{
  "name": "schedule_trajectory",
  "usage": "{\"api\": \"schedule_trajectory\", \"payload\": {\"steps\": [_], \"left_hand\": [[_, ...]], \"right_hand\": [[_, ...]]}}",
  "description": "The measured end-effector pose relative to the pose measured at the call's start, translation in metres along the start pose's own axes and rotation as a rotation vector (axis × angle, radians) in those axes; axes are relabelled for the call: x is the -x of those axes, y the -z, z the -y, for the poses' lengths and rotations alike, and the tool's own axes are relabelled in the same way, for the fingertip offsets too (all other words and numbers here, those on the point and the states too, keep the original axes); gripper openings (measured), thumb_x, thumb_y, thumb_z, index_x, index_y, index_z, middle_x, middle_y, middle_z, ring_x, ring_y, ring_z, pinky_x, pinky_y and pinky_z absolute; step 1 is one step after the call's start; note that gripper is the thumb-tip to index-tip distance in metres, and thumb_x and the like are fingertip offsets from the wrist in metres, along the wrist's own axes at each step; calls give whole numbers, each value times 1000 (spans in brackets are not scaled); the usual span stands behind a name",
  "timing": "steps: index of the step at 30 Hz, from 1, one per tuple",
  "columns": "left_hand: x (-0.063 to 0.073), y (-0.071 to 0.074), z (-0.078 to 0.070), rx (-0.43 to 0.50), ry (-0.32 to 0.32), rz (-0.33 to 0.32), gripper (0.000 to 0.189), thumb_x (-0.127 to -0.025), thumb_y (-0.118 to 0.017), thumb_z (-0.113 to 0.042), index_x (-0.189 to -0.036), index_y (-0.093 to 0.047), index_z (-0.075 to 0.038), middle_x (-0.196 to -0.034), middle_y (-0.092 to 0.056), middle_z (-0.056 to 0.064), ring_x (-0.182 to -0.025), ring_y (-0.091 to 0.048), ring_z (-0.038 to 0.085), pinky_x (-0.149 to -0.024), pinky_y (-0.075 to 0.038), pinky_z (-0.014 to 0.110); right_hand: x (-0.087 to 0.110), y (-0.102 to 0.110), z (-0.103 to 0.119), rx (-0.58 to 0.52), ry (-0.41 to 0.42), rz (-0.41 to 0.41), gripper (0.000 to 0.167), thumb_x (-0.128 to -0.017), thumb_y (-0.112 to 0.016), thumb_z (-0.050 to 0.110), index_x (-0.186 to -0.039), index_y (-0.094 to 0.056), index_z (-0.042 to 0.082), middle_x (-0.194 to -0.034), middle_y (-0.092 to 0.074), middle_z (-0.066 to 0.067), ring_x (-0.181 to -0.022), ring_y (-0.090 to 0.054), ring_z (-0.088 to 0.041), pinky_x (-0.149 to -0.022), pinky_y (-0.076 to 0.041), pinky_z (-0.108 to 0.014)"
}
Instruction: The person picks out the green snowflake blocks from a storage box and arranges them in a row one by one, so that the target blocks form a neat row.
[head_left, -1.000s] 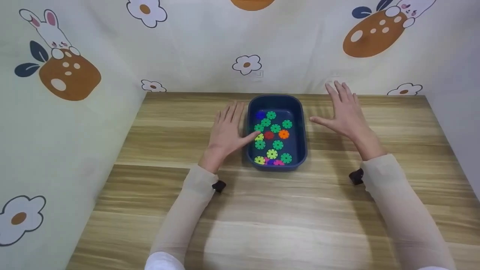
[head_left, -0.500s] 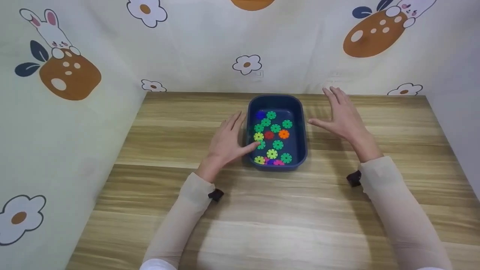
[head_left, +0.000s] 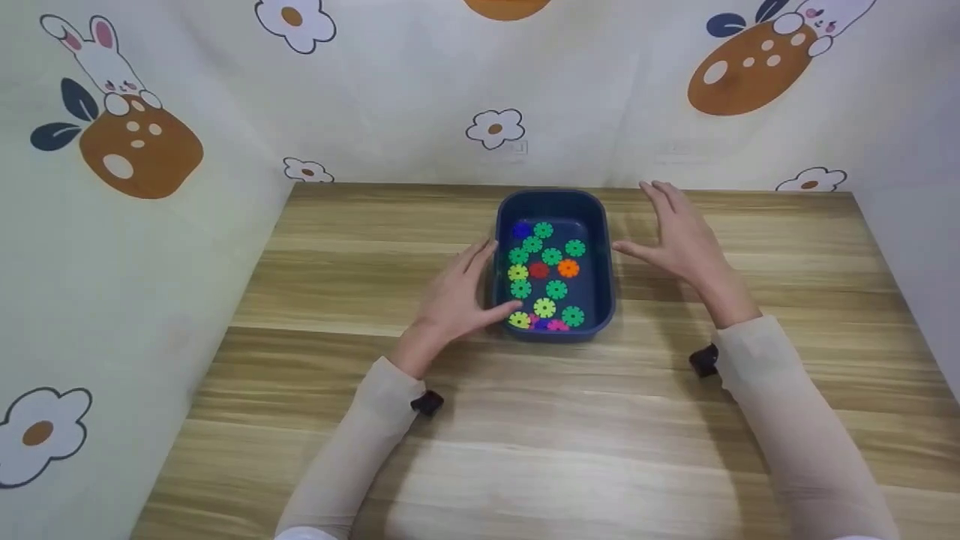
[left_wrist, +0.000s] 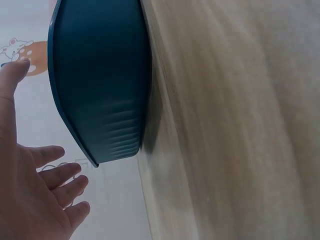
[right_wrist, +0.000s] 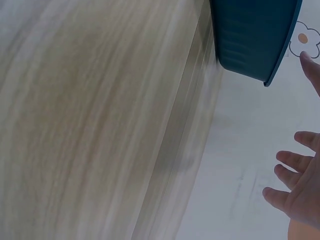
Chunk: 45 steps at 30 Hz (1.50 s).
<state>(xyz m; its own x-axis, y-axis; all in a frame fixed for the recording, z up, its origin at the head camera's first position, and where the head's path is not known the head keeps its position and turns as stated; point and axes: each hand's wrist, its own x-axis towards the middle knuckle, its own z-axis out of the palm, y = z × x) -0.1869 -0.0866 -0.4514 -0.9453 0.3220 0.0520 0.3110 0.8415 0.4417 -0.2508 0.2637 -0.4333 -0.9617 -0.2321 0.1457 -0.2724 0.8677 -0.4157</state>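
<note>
A dark blue rectangular bin (head_left: 606, 300) stands on the wooden table, with several flower-shaped plastic discs inside. Most are green, like the disc (head_left: 556, 289) near its middle; others are yellow, red, orange, blue and pink. My left hand (head_left: 454, 296) is at the bin's left side, fingers spread, its thumb overlapping the near left rim in the head view. In the left wrist view those fingers stand apart from the bin wall (left_wrist: 102, 75). To the right, my right hand (head_left: 686, 240) hovers with spread fingers, thumb tip close to the bin's right rim. Neither hand holds anything.
The wooden table (head_left: 555, 435) meets a pale patterned wall covering (head_left: 405, 97) right behind the bin. More wall covering (head_left: 112, 285) borders the left side, and a pale wall (head_left: 907, 210) the right. A small black device (head_left: 427, 403) sits at the left wrist, another black device (head_left: 704, 361) at the right.
My left hand has moved toward me along the bin's left side, its thumb sliding down past the yellow and green discs. The right hand has come slightly nearer the bin and lower in the view.
</note>
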Motion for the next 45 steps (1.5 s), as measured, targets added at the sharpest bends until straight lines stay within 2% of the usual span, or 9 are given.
{"api": "schedule_trajectory", "payload": {"steps": [4,9,17,23,30,38,45], "left_hand": [[3,-3,0,37,-5,2,98,-81,-68,-67,-159,-27,-23,-165,-27,5,-151,-32,28,-120,-34,55],[7,-6,1,52,-10,14,98,-80,-68,-68,-158,-28,-23,-166,-27,2,-150,-33,26,-120,-34,53],[10,-7,3,77,-30,26,101,-78,-68,-70,-158,-28,-23,-166,-26,1,-148,-35,26,-119,-36,51],[11,-8,4,119,-12,37,104,-76,-73,-67,-159,-28,-23,-166,-25,1,-149,-35,28,-119,-35,54],[11,-9,6,188,6,51,104,-76,-78,-60,-158,-28,-22,-166,-26,4,-149,-34,29,-120,-34,54],[12,-12,5,290,54,57,103,-76,-82,-52,-159,-28,-23,-165,-29,6,-150,-32,29,-121,-31,54],[15,-17,5,409,73,69,104,-77,-84,-45,-159,-25,-25,-164,-29,10,-149,-34,32,-120,-34,54]], "right_hand": [[0,-1,2,-7,-6,5,106,-80,-73,63,-157,-26,8,-161,-27,-23,-148,-26,-42,-120,-27,-63],[-1,-3,5,-11,-22,14,105,-80,-73,64,-157,-27,10,-161,-28,-21,-147,-29,-41,-118,-31,-63],[-1,-6,11,-34,-27,26,102,-81,-73,63,-157,-27,12,-162,-28,-18,-147,-30,-40,-118,-31,-63],[-3,-6,18,-62,-26,37,98,-83,-74,57,-158,-26,15,-162,-28,-17,-147,-31,-39,-117,-32,-63],[-6,-9,32,-104,-9,45,95,-85,-73,55,-157,-27,13,-161,-30,-17,-147,-32,-38,-118,-31,-61],[-9,-17,54,-182,-13,77,94,-84,-69,63,-156,-31,15,-161,-34,-13,-147,-33,-35,-119,-31,-61],[-7,-29,74,-272,30,104,83,-88,-70,56,-153,-38,15,-158,-40,-13,-145,-39,-34,-120,-32,-57]]}}
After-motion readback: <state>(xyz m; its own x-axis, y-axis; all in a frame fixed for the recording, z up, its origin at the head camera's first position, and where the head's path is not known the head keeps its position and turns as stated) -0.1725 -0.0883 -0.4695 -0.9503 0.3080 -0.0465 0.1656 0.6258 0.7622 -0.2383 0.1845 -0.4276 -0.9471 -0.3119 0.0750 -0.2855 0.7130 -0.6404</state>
